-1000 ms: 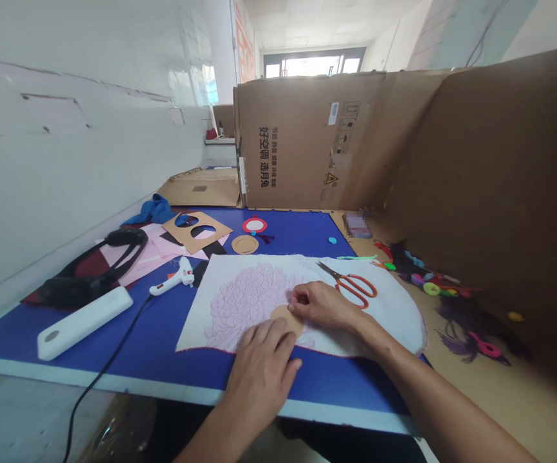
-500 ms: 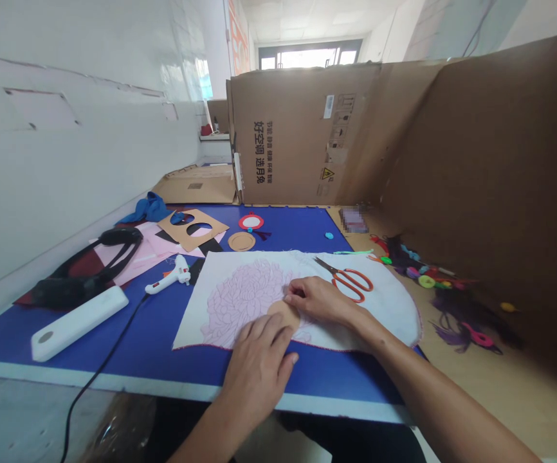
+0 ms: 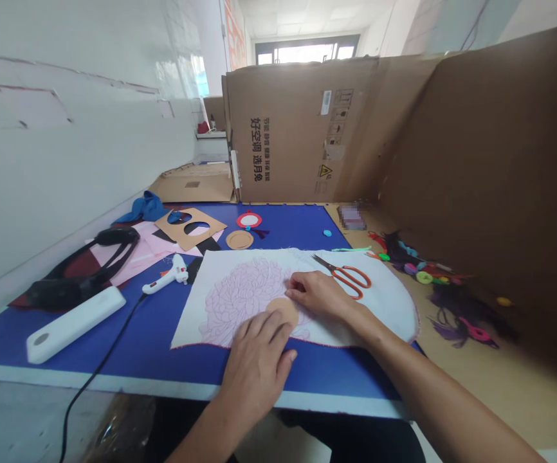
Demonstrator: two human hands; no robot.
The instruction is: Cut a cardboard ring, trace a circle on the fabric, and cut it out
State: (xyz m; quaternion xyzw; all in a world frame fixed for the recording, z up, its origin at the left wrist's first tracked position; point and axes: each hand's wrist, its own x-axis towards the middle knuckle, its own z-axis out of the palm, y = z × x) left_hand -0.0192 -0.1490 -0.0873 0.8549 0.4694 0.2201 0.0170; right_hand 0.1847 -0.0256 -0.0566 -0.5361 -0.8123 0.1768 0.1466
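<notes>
A white cloth (image 3: 375, 308) with a pink chrysanthemum drawing lies on the blue table (image 3: 302, 231). A round tan disc (image 3: 283, 310) sits on the cloth at the right edge of the drawing. My left hand (image 3: 256, 366) lies flat on the cloth, its fingertips at the disc's lower edge. My right hand (image 3: 317, 294) rests on the cloth with curled fingers at the disc's upper edge. Just beyond that hand, orange-handled scissors (image 3: 348, 280) lie on the cloth. A white hot glue gun (image 3: 168, 276) lies to the left of the cloth.
A tan card template with round holes (image 3: 189, 228), a red ring (image 3: 248, 220) and a small tan disc (image 3: 238, 240) lie beyond the cloth. Left of the glue gun lie a white bar (image 3: 73, 325) and a black strap (image 3: 85, 270). Colourful craft pieces (image 3: 423, 273) lie right of the table.
The whole scene has shifted slightly up and left in view as my head moved. Both hands remain at the disc, and the scissors and cloth stay in place.
</notes>
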